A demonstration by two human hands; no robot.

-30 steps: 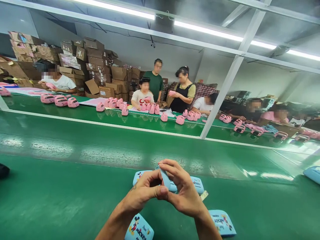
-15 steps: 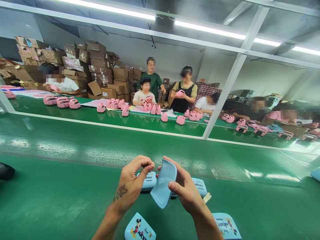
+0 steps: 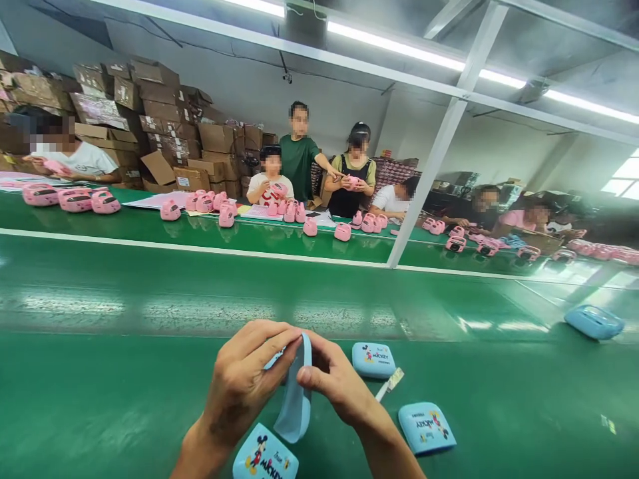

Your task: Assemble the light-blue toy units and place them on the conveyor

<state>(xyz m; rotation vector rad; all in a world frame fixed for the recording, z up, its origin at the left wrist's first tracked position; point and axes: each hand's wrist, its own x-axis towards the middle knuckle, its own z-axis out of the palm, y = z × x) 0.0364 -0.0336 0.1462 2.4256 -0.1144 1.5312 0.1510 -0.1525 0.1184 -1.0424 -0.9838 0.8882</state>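
A thin, curved light blue plastic cover (image 3: 294, 406) stands on edge between my hands, its hollow inner side partly showing. My right hand (image 3: 332, 376) grips it, thumb on the near face and fingers behind. At the top edge, the fingers of my left hand (image 3: 254, 369) are pinched together against the cover; whether they hold anything small there is hidden. Below lies a blue cover with a Mickey print (image 3: 267, 456). Two more printed pieces, a farther cover (image 3: 373, 359) and a nearer cover (image 3: 426, 428), rest right of my hands. Part of another printed piece shows behind my left fingers.
A thin white stick-like tool with a pale flat end (image 3: 389, 384) lies beside the printed covers. A blue rounded case (image 3: 594, 322) sits far right on the green work surface (image 3: 150, 399). Across a white rail (image 3: 200, 254), people handle pink cases (image 3: 74, 199); cardboard boxes (image 3: 160, 100) are stacked behind.
My left hand has moved from beside the cover onto its top edge. The cover has turned more edge-on. The view has swung right, bringing the blue case further into sight.
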